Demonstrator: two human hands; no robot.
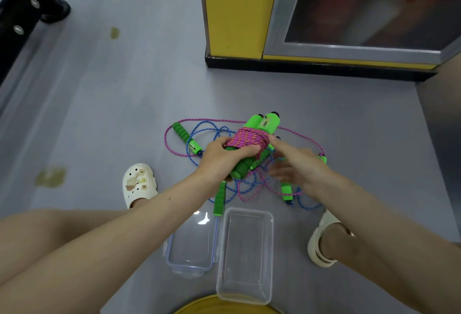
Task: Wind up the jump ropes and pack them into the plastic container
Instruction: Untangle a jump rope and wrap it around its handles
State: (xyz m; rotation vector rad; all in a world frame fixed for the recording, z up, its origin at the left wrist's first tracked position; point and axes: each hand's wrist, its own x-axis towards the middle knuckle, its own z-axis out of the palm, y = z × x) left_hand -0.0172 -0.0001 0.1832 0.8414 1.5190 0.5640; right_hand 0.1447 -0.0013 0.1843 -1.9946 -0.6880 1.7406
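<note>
My left hand (225, 155) grips a pair of green foam handles with pink rope wound round them, the wound jump rope (249, 140), held above the floor. My right hand (295, 164) is just right of the bundle, index finger stretched out and touching the pink winding; its other fingers are blurred. Below lies a tangle of loose pink and blue ropes (252, 186) with several green handles (183, 136). A clear plastic container (245, 286) stands open near my feet, with its clear lid (192, 261) lying to its left.
A yellow cabinet with a black base (234, 14) and a framed panel stands behind the ropes. A black metal frame (27, 7) crosses the top left corner. My feet in white shoes (139, 184) flank the work area. The floor is grey, with stains (51, 176).
</note>
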